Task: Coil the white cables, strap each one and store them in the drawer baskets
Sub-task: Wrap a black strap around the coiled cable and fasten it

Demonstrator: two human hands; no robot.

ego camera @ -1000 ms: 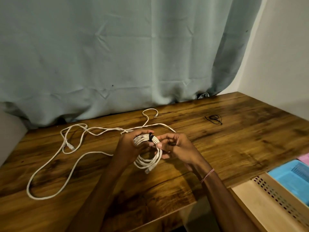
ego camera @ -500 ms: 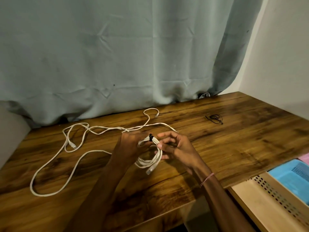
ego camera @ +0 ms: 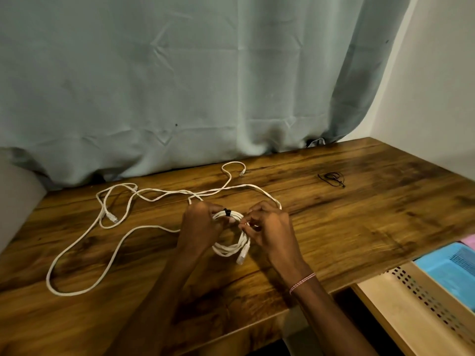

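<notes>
The coiled white cable [ego camera: 231,249] hangs over the surface [ego camera: 359,227], with a black strap [ego camera: 227,212] round its top. My left grip [ego camera: 203,222] pinches the coil beside that strap; my right grip [ego camera: 270,227] pinches the coil's right side. I judge it light, floppy and springy, best held at the strap.

Left hand [ego camera: 203,224]: fingers curled, gripping the coiled cable [ego camera: 226,250]. Right hand [ego camera: 272,229]: fingertips pinching the same coil. Forearms reach forward, converging.
</notes>
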